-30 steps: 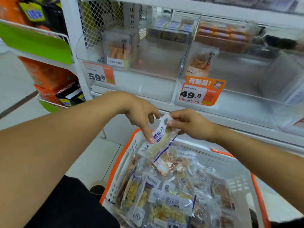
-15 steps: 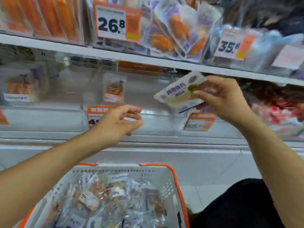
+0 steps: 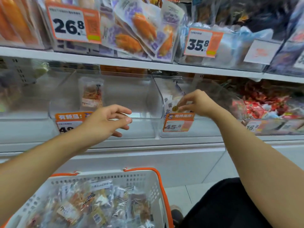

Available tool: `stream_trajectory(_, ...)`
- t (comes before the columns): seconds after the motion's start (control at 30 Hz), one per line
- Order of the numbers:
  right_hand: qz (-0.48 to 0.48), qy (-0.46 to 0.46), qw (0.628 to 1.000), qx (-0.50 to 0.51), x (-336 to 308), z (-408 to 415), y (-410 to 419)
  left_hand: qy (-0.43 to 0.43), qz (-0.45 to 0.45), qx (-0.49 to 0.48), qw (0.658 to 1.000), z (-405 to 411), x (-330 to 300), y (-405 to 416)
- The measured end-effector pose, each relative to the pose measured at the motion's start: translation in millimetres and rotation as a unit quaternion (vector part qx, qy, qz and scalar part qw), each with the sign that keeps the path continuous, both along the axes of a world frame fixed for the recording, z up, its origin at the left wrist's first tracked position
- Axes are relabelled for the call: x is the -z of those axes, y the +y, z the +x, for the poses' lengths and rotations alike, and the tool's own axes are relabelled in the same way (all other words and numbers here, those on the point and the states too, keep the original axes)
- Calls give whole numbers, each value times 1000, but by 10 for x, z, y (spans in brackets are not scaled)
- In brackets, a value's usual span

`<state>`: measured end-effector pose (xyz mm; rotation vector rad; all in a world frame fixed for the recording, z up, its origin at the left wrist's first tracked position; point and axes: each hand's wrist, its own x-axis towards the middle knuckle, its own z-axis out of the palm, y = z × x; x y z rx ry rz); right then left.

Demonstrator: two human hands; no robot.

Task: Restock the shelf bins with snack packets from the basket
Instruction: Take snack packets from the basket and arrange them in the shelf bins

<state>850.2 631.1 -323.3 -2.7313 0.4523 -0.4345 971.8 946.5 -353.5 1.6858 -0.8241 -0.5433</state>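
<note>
A shop aisle, with white shelving that carries clear plastic bins fronted by orange price tags. The right hand (image 3: 196, 102) reaches into the clear plastic bin (image 3: 160, 96) above the tag marked 45.8, and its fingertips pinch the top edge of a small white-and-clear snack packet (image 3: 170, 102), which hangs upright just inside the bin's front wall; part of the packet is hidden by the fingers, so how deep it sits is hard to say. It looks light, thin and floppy, with slick film, so the sealed top edge seems the surest place to hold. The wrist is bent down, the forearm stretched forward. The left hand (image 3: 108, 120) hovers in front of the neighbouring bin to its left, fingers loosely spread and holding nothing. Below both hands, the white perforated basket with orange rim (image 3: 146, 180) holds many more packets.
</note>
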Motion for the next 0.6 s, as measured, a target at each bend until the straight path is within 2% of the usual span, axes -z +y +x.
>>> stream_trajectory(0.27,27,-11,995,90,89,167,-80,14,3,-15,1000,113,87,41)
stream_trajectory(0.6,5,-27,986,163,104,189,-53,31,1,-10,999,39,86,23)
